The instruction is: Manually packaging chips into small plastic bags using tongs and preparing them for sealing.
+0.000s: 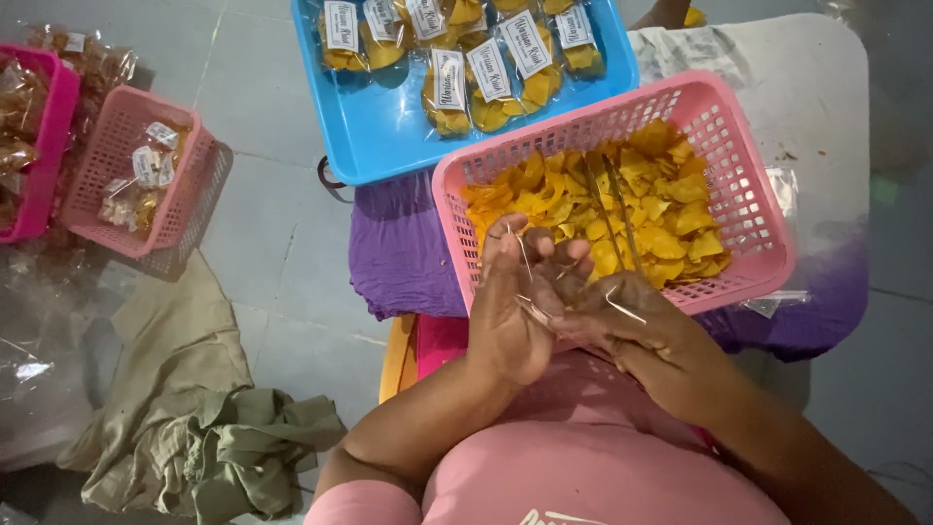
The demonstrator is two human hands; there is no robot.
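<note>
A pink mesh basket full of yellow chips rests on my lap, with metal tongs lying across the chips. Just in front of its near rim, my left hand and my right hand meet around a thin clear plastic bag. Both hands pinch the bag's film; it looks empty. A blue tray beyond the basket holds several sealed bags of chips with white labels.
A smaller pink basket with a few packed bags sits at left, beside another pink container. An olive cloth lies on the tiled floor. A purple cloth lies under the baskets.
</note>
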